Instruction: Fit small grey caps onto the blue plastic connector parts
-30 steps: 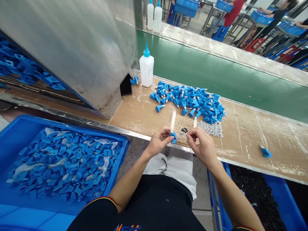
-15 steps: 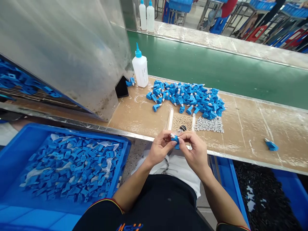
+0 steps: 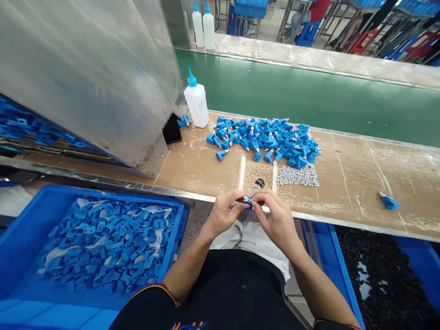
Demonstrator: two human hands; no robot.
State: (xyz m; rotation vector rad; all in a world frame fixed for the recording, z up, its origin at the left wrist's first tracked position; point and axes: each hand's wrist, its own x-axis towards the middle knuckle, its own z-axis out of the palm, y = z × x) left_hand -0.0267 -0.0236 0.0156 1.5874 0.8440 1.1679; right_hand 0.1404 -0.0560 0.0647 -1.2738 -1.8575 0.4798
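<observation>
Between the fingertips of my left hand (image 3: pixel 225 211) is a small blue plastic part (image 3: pixel 247 200) with a white piece at its top, held over the bench's front edge. My right hand (image 3: pixel 275 215) pinches at the right side of this same part, thumb and forefinger pressed close together. Whether a tiny piece sits in those fingertips cannot be made out. Just beyond the hands are a clear round dish (image 3: pixel 253 188) and a black round piece (image 3: pixel 260 183). They lie on a patch of tiny brown bits (image 3: pixel 257 172) between two white strips.
Behind lie a heap of blue parts (image 3: pixel 268 137) and small grey pieces (image 3: pixel 298 176). A white squeeze bottle (image 3: pixel 197 103) stands by a metal panel (image 3: pixel 103 82). One blue part (image 3: pixel 389 202) lies at right. Blue bins hold blue parts (image 3: pixel 117 243) and black pieces (image 3: pixel 381 275). A green belt (image 3: pixel 292 91) runs behind.
My right hand has moved left from beside the clear dish to the blue part in my left hand. Both hands now meet at it. The camera view has shifted slightly.
</observation>
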